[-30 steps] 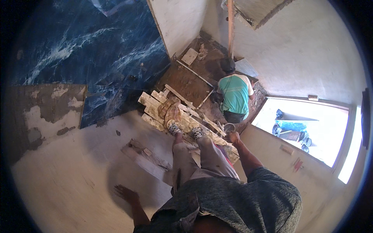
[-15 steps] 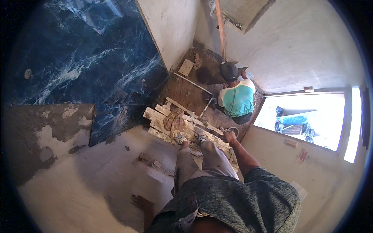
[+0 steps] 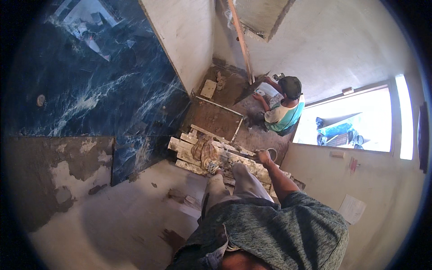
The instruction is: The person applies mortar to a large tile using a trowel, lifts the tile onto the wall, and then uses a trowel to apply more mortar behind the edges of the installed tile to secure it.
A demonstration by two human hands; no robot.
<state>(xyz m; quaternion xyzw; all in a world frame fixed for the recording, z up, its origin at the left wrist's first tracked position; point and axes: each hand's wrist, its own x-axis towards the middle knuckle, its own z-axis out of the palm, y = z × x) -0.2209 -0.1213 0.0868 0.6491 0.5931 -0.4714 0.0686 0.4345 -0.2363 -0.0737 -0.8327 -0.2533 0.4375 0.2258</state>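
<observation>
"Head view: where's that slim grey hand tool (image 3: 257,155)?"

"Four o'clock, seemingly clasped in the right hand (image 3: 265,157); best kept steady. Left hand (image 3: 173,238), seven o'clock, dim: can't tell its grip."

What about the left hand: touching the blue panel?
No, the left hand is low in the picture, well apart from the blue panel.

We are in a room under construction or renovation. We see blue marbled panels (image 3: 103,96) at ten o'clock, patchy bare mortar (image 3: 33,175) at nine and unfinished brown floor (image 3: 207,119) near twelve.
</observation>
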